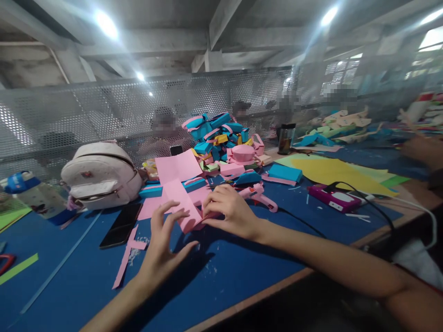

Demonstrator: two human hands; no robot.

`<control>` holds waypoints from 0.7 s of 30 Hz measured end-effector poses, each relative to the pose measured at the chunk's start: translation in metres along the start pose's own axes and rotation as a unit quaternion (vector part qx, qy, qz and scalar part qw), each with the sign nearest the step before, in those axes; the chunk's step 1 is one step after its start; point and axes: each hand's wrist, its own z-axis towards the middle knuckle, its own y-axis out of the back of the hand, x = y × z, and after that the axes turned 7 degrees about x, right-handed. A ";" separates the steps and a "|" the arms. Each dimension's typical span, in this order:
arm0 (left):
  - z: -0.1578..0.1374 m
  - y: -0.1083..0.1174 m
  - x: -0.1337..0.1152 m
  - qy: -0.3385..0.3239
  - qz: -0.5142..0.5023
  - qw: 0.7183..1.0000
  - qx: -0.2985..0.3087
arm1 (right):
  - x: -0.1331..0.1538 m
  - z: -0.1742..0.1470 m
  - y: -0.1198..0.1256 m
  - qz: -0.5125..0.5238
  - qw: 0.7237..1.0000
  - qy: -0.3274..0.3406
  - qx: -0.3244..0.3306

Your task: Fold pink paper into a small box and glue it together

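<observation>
A folded pink paper piece stands partly upright on the blue table in front of me, its large back flap raised. My right hand pinches the near right corner of this paper between thumb and fingers. Left of it, my left hand has its fingers spread, with the fingertips close to the paper's left side; whether they touch it I cannot tell. Just beyond my right hand lies a pink glue gun with a black cord. Blue paper strips lie behind the pink piece.
A heap of blue, pink and yellow paper pieces rises at the back. A white backpack, a phone and a bottle are on the left. A purple power bank and yellow sheets lie right. Another person's hand is far right.
</observation>
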 end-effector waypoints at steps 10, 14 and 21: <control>-0.013 -0.009 0.003 0.043 -0.021 0.996 -0.080 | 0.002 -0.010 -0.013 0.018 0.999 0.030 -0.042; -0.016 -0.012 0.005 0.030 -0.010 0.997 -0.074 | 0.000 -0.013 -0.018 0.028 0.998 0.042 -0.044; -0.015 -0.014 0.007 0.041 -0.025 0.997 -0.068 | -0.004 -0.015 -0.021 0.027 0.997 0.057 -0.047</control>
